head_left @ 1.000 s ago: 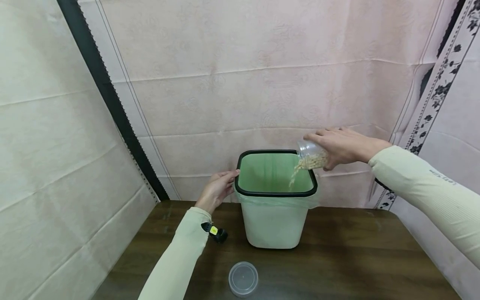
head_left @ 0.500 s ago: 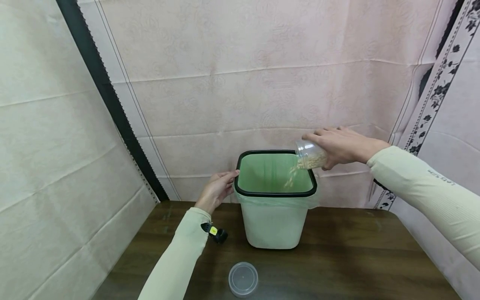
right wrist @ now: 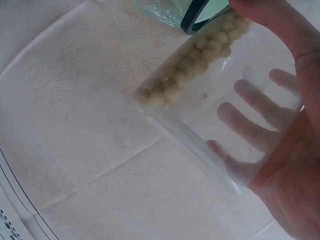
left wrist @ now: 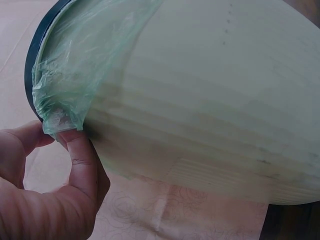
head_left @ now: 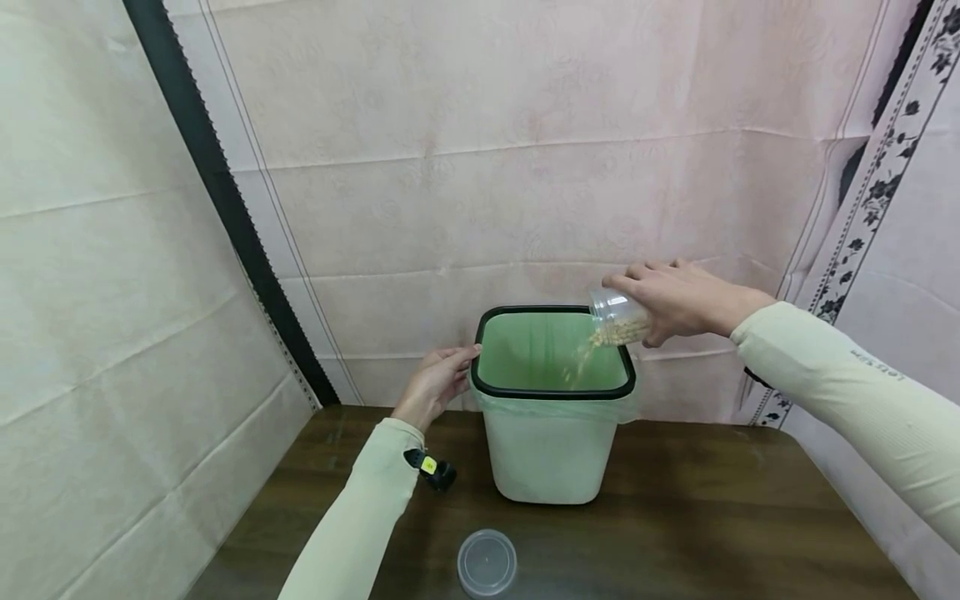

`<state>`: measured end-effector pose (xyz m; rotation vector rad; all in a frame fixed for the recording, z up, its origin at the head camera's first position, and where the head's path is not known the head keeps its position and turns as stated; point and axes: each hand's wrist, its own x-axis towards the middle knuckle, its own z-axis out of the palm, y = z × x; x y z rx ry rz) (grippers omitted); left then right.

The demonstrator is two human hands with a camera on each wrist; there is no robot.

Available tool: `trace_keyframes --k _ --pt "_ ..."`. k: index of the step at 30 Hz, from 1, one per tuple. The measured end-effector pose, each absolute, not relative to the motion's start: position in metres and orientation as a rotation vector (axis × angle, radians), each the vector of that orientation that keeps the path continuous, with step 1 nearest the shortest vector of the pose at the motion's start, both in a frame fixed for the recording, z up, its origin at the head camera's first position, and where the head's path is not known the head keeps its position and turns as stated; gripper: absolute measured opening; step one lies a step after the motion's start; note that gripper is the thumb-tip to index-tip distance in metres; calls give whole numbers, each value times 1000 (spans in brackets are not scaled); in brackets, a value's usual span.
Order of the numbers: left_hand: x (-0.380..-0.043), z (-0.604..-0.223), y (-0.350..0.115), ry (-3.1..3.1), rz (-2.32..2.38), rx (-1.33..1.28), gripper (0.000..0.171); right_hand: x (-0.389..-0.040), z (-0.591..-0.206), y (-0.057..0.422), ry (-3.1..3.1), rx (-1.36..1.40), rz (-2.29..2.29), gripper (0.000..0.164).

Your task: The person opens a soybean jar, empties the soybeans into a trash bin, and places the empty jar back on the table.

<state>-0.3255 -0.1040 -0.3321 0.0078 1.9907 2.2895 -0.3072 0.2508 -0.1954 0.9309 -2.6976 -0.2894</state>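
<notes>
A pale green trash can with a black rim and a thin green liner bag stands upright. My left hand pinches its rim on the left side, thumb and fingers on the folded-over liner. In my right hand I grip a clear plastic jar, tilted with its mouth over the can's right rim. Pale round beans lie along the jar's lower side in the right wrist view. A stream of them falls into the can, whose bottom is hidden.
A round clear lid lies on the dark wooden table in front of the can. Behind the table hangs a pale cloth, with more cloth at both sides. A small black device sits on the left wrist.
Beans keep falling from the jar into the can. The jar has shifted very slightly left; the left hand stays at the rim.
</notes>
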Motion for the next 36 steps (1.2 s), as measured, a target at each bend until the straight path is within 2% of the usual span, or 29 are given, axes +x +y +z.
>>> trace_keyframes --k 36 --pt "-325 -331 -104 1977 2288 9 32 -308 -205 242 -2531 941 -488 105"
